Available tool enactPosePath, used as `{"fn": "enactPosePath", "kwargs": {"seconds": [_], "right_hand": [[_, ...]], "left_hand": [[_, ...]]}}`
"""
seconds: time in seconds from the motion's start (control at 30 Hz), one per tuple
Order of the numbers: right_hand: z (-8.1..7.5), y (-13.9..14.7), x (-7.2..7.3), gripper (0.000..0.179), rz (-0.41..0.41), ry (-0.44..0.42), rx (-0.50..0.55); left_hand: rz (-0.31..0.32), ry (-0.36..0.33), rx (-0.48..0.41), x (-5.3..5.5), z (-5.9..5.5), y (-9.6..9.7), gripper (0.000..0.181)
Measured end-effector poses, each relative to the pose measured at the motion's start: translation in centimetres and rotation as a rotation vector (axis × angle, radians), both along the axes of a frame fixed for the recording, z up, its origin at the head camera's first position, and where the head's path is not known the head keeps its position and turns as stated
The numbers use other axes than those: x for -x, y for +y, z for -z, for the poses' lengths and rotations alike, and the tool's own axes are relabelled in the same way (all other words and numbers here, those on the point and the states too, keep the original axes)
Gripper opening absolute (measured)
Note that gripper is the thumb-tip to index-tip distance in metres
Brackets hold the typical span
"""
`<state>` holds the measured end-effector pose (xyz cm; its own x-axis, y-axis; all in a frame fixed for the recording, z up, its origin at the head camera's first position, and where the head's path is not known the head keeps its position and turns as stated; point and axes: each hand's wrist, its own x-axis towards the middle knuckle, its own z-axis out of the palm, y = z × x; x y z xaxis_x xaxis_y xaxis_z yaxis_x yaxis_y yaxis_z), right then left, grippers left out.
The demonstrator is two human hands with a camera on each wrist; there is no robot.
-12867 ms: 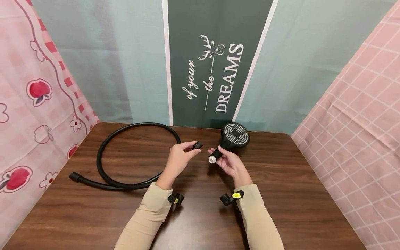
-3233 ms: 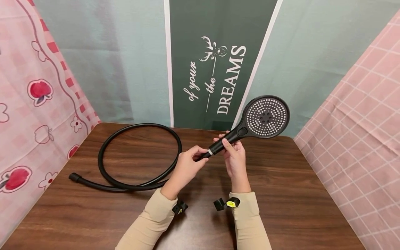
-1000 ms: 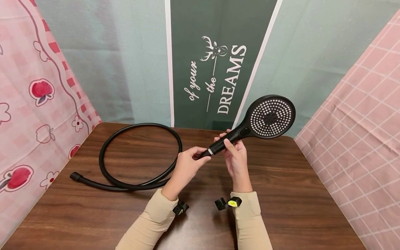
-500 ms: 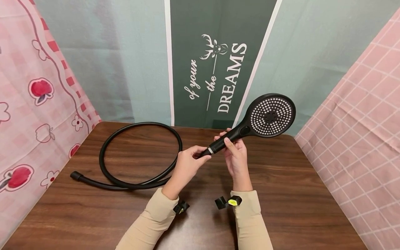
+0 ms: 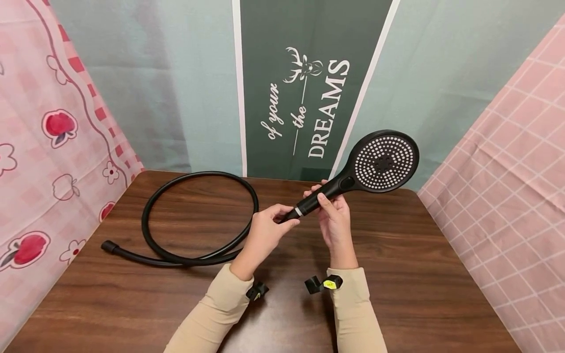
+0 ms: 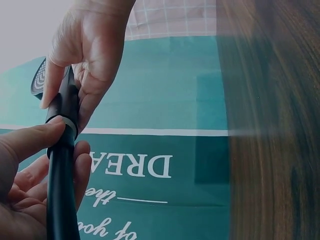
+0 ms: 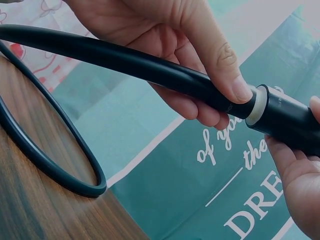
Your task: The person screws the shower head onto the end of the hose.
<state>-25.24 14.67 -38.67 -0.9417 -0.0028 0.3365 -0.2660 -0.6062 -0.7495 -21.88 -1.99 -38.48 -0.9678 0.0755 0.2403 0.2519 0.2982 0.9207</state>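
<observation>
My right hand point(image 5: 334, 220) holds the handle of a black shower head point(image 5: 384, 162), raised above the table with its round, white-dotted face toward the head camera. My left hand point(image 5: 265, 233) pinches the end of a black shower hose point(image 5: 190, 262) between thumb and fingers. That hose end meets the bottom of the handle, and a narrow white band point(image 7: 257, 105) shows between them in the right wrist view. How far the thread is engaged, I cannot tell. In the left wrist view, the hose point(image 6: 61, 195) and handle lie in one line.
The hose lies in a loop on the brown wooden table point(image 5: 397, 294), its free end point(image 5: 109, 246) at the left. A green and blue cloth point(image 5: 304, 29) hangs behind the table. Pink patterned cloths hang at the left and right sides.
Earlier the hose end and the handle's white thread were apart, with the shower head lower. They have since come together and the shower head is raised. Over the last second, hardly anything moves.
</observation>
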Motion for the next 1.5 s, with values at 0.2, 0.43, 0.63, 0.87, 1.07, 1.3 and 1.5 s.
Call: {"fn": "enactPosePath", "kwargs": {"seconds": [0.2, 0.43, 0.63, 0.87, 1.07, 1.3, 1.5], "right_hand": [[-0.15, 0.10, -0.11, 0.031, 0.010, -0.020, 0.006], [-0.23, 0.26, -0.12, 0.040, 0.003, -0.019, 0.014], [-0.19, 0.37, -0.08, 0.038, 0.000, -0.022, 0.009], [-0.04, 0.49, 0.03, 0.029, -0.001, -0.016, 0.010], [0.06, 0.34, 0.18, 0.034, -0.011, -0.008, 0.008], [-0.03, 0.27, 0.11, 0.032, -0.003, -0.011, 0.006], [0.01, 0.48, 0.20, 0.032, -0.004, -0.009, -0.003]], "left_hand": [[0.012, -0.008, -0.001, -0.04, -0.14, 0.00, 0.026], [0.050, -0.009, -0.012, -0.08, -0.19, -0.20, 0.026], [0.080, -0.001, -0.038, -0.05, -0.03, -0.37, 0.023], [0.066, 0.009, -0.031, 0.07, 0.06, -0.20, 0.025], [0.045, -0.002, -0.022, -0.01, 0.08, -0.24, 0.026], [0.033, 0.003, -0.008, -0.12, -0.03, -0.12, 0.026], [0.038, 0.026, 0.005, -0.16, -0.19, -0.01, 0.026]]}}
